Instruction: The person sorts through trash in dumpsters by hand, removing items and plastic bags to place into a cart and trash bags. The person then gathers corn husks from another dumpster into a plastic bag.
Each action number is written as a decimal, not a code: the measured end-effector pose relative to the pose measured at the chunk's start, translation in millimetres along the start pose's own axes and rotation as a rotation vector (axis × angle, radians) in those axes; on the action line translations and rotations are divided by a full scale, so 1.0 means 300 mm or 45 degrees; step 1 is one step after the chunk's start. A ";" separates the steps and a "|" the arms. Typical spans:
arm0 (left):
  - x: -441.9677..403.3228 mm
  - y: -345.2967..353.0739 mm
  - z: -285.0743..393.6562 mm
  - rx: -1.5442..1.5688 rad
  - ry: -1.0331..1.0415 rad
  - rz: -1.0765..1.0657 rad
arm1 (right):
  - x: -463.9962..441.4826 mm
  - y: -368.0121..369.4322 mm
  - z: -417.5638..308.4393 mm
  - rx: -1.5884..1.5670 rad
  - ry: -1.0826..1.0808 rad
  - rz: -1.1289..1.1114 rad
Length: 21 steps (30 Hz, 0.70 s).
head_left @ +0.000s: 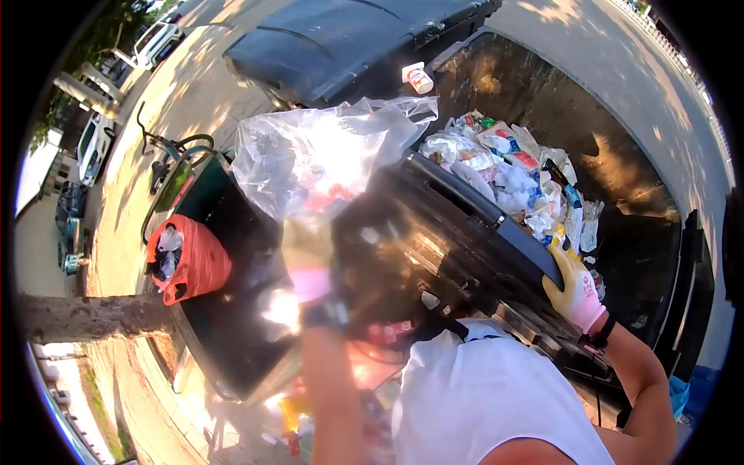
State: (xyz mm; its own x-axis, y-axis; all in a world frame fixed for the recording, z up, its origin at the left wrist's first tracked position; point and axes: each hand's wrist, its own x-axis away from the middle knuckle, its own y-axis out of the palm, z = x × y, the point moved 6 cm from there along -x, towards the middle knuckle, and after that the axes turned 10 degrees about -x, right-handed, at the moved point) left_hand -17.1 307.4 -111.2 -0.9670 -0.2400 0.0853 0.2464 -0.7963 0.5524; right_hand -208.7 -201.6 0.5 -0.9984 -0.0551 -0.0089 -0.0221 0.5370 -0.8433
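My left hand (308, 252), in a yellowish glove with a pink cuff, is smeared by motion. A clear plastic bag (271, 155) billows up from it with some reddish contents, seemingly held at its lower end. My right hand (575, 288), gloved in yellow and white with a pink cuff, grips the black edge (508, 232) of a large dark bin. Inside that bin lies a heap of mixed rubbish (511, 174), mostly crumpled wrappers and plastic. Which part of the bag my left fingers grasp cannot be made out.
A red plastic bag (203, 260) hangs at the rim of another dark container on the left. A small white and red cup (418, 78) sits by the dark lid (325, 46). A tree trunk (93, 318), a bicycle (167, 151) and parked cars stand left.
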 end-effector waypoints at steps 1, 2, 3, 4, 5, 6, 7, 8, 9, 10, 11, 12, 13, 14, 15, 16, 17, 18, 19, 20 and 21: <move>0.061 -0.066 -0.008 0.148 -0.105 0.131 | 0.001 0.007 0.008 0.005 0.002 -0.001; 0.134 -0.135 -0.023 0.305 -0.209 0.266 | -0.001 0.015 0.009 0.013 0.005 -0.011; 0.216 -0.234 -0.055 0.386 -0.242 0.346 | -0.005 0.015 -0.014 -0.033 0.010 -0.022; 0.296 -0.424 -0.151 0.385 -0.214 0.139 | -0.001 0.025 -0.009 0.026 0.011 -0.023; 0.379 -0.612 -0.245 0.376 -0.181 -0.067 | 0.004 0.034 -0.012 0.007 0.019 -0.032; 0.494 -0.667 -0.274 0.190 -0.210 0.056 | 0.001 0.034 -0.019 -0.014 0.026 -0.025; 0.594 -0.708 -0.306 0.009 -0.241 0.172 | -0.001 0.038 -0.019 -0.034 0.069 -0.066; 0.693 -0.758 -0.323 -0.046 -0.297 0.326 | 0.001 0.042 -0.002 0.020 0.037 -0.082; 0.796 -0.817 -0.349 -0.097 -0.358 0.479 | -0.008 0.043 -0.027 -0.003 0.096 -0.123; 0.912 -0.869 -0.373 -0.019 -0.436 0.670 | -0.017 0.041 -0.051 -0.021 0.157 -0.166; 1.029 -0.910 -0.393 -0.015 -0.481 0.743 | -0.020 0.049 -0.046 0.013 0.185 -0.193; 1.145 -0.958 -0.402 -0.041 -0.522 0.769 | -0.021 0.052 -0.019 0.048 0.216 -0.219; 1.260 -1.003 -0.409 -0.067 -0.554 0.774 | -0.024 0.055 0.004 0.082 0.245 -0.236; 1.376 -1.043 -0.414 -0.108 -0.572 0.757 | -0.025 0.057 0.006 0.114 0.217 -0.240; 1.477 -1.079 -0.405 -0.181 -0.574 0.736 | -0.020 0.058 0.010 0.145 0.191 -0.244; 1.583 -1.135 -0.415 -0.321 -0.544 0.670 | -0.019 0.059 0.014 0.175 0.166 -0.247; 1.635 -1.070 -0.333 -0.366 -0.580 0.825 | -0.020 0.060 0.014 0.204 0.140 -0.244; 1.652 -1.071 -0.268 -1.086 -0.391 0.602 | -0.019 0.063 0.011 0.212 0.124 -0.231; 1.686 -1.064 -0.202 -1.823 -0.133 0.537 | -0.016 0.065 0.009 0.220 0.111 -0.219; 1.734 -1.069 -0.173 -2.241 -0.059 0.463 | -0.012 0.070 0.011 0.227 0.100 -0.208; 1.770 -1.094 -0.172 -2.522 -0.029 0.357 | -0.010 0.075 0.025 0.262 0.068 -0.183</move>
State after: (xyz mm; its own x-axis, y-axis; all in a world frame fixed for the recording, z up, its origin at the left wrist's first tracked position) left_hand -608.2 412.7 -290.0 -0.8926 -0.4507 0.0074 0.0637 -0.1422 -0.9878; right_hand -205.8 -195.8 -22.5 -0.9872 -0.0712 0.1426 -0.1585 0.3436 -0.9256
